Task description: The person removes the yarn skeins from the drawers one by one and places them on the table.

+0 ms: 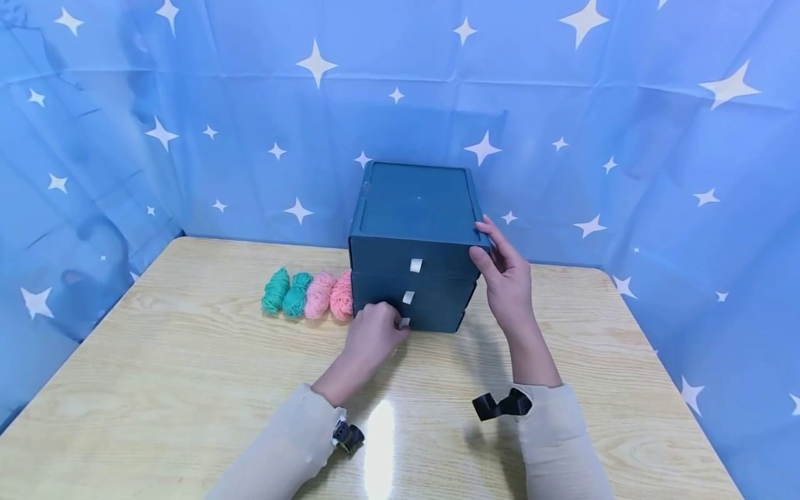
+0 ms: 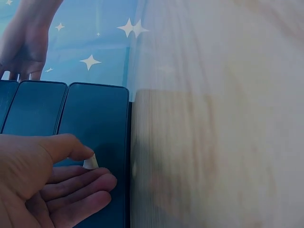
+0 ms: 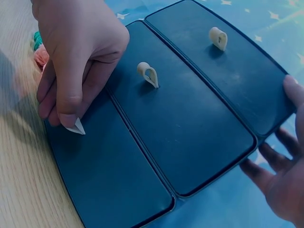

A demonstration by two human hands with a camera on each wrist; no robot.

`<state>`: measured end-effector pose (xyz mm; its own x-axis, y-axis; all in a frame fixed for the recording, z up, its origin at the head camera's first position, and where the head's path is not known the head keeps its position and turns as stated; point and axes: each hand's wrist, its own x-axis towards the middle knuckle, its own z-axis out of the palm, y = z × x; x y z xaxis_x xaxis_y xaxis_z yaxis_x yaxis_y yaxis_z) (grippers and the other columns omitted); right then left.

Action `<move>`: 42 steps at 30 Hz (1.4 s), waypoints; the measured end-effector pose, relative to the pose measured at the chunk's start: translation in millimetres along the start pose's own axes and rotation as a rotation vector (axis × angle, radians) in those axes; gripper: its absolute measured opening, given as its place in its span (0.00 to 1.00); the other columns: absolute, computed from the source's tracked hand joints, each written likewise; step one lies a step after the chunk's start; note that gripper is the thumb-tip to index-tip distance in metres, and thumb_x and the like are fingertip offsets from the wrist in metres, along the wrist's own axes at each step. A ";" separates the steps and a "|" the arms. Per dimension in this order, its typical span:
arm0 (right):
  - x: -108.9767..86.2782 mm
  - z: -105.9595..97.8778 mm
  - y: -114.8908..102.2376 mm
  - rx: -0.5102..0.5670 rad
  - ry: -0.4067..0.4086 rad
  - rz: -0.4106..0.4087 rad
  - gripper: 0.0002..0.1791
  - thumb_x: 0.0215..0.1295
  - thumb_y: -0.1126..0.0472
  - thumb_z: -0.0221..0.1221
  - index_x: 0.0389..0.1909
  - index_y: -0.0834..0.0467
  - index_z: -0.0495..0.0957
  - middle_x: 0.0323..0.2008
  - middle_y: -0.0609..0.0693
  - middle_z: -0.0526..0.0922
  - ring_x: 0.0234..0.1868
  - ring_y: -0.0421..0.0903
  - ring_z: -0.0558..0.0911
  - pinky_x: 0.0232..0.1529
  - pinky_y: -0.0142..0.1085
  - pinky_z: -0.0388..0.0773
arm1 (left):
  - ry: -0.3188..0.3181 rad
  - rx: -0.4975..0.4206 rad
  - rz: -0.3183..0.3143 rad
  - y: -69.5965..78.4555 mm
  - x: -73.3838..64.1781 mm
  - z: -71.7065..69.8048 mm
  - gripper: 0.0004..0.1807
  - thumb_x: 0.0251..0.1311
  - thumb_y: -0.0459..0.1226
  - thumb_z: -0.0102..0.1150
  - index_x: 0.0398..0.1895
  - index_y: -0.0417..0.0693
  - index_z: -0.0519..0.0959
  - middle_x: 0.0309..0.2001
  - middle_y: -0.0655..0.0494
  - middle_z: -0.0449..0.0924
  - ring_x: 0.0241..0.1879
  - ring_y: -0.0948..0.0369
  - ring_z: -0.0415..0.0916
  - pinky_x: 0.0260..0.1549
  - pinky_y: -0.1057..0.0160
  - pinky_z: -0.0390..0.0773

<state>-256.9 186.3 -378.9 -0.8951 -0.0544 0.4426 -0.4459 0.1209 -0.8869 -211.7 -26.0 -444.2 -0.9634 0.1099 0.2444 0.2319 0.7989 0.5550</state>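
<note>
A dark blue three-drawer box point(image 1: 417, 201) stands on the table, its drawers closed, each with a white pull tab. My left hand point(image 1: 373, 337) pinches the bottom drawer's pull tab point(image 2: 90, 162) between thumb and fingers. In the right wrist view that tab point(image 3: 76, 127) sticks out below the left thumb. My right hand point(image 1: 507, 278) holds the box's upper right front corner, thumb at the front and fingers along the side. The middle tab point(image 3: 148, 75) and the top tab point(image 3: 218, 39) are loops that neither hand touches.
Left of the box, two green yarn skeins point(image 1: 276, 290) and two pink yarn skeins point(image 1: 319, 295) lie in a row. The light wooden table point(image 1: 187, 389) reaches back to a blue star-patterned curtain point(image 1: 250, 104).
</note>
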 end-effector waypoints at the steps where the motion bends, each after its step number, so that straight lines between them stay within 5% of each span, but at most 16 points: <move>1: -0.2 -0.3 -0.3 0.001 0.002 0.000 0.24 0.76 0.56 0.56 0.70 0.50 0.72 0.77 0.39 0.64 0.76 0.46 0.67 0.67 0.25 0.70 | -0.003 0.003 0.007 0.0 -0.1 -0.1 0.30 0.54 0.34 0.69 0.06 0.55 0.58 0.10 0.66 0.49 0.15 0.66 0.53 0.15 0.68 0.53; 11: 2.1 5.1 -0.2 0.022 -0.007 -0.027 0.23 0.76 0.58 0.56 0.70 0.52 0.72 0.76 0.39 0.65 0.77 0.45 0.66 0.69 0.27 0.70 | -0.018 0.056 0.030 -2.4 -10.6 -8.9 0.28 0.53 0.32 0.68 0.06 0.55 0.60 0.11 0.66 0.52 0.16 0.66 0.53 0.17 0.69 0.53; 31: 0.9 2.9 3.5 0.011 -0.007 -0.030 0.23 0.77 0.57 0.55 0.70 0.52 0.72 0.77 0.40 0.63 0.77 0.44 0.65 0.67 0.24 0.70 | -0.042 0.096 0.129 1.0 -63.2 -8.6 0.29 0.51 0.32 0.67 0.08 0.58 0.56 0.12 0.69 0.47 0.16 0.68 0.49 0.16 0.70 0.50; 42: 0.3 -0.2 3.1 -0.025 -0.003 -0.038 0.23 0.77 0.57 0.55 0.70 0.50 0.72 0.76 0.38 0.64 0.77 0.43 0.66 0.69 0.27 0.70 | 0.020 0.161 0.181 7.3 -86.2 -7.0 0.28 0.45 0.32 0.67 0.09 0.58 0.55 0.13 0.70 0.47 0.16 0.68 0.48 0.14 0.70 0.51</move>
<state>-258.5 186.9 -381.5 -0.8774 -0.0626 0.4756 -0.4795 0.1430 -0.8658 -125.9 -33.8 -455.6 -0.9049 0.2497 0.3447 0.3747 0.8515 0.3667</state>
